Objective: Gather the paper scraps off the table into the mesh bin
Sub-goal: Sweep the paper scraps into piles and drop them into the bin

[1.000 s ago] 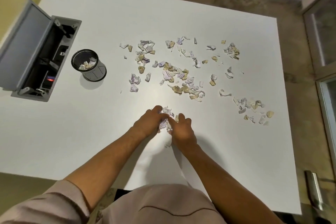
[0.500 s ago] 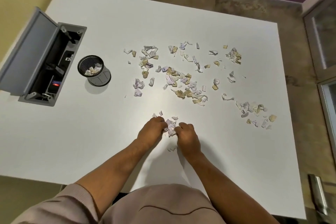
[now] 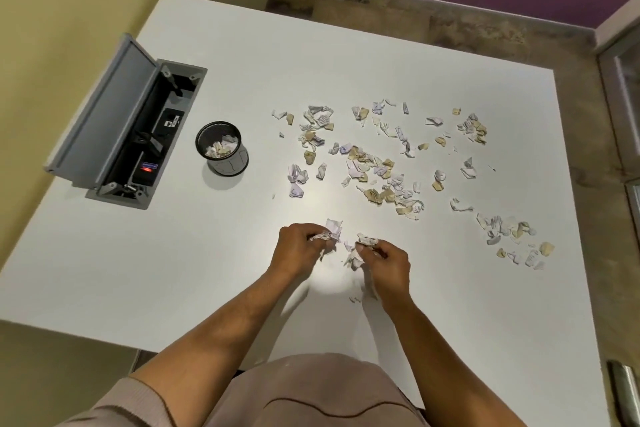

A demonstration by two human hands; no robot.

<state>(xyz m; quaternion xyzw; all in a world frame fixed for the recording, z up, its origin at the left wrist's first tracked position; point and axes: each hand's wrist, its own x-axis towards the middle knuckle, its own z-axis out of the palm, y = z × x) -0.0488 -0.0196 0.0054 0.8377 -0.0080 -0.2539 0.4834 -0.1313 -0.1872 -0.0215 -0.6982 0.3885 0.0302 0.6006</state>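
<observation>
Torn white and tan paper scraps [image 3: 377, 163] lie scattered over the middle and right of the white table [image 3: 173, 270]. A round black mesh bin [image 3: 222, 148] stands to the left of them with several scraps inside. My left hand [image 3: 298, 248] is closed on a bunch of scraps [image 3: 329, 230] near the table's front. Close to its right, my right hand [image 3: 388, 265] pinches another bunch [image 3: 360, 248]. A few small bits [image 3: 355, 299] lie on the table under my right wrist.
An open grey cable box [image 3: 135, 135] with its lid raised is set into the table left of the bin. A further cluster of scraps [image 3: 512, 239] lies near the right edge. Yellow wall runs on the left; floor lies beyond the far edge.
Both hands have lifted off the table and drawn slightly apart, each holding scraps from the small pile. The view has shifted, so everything sits lower and further right.
</observation>
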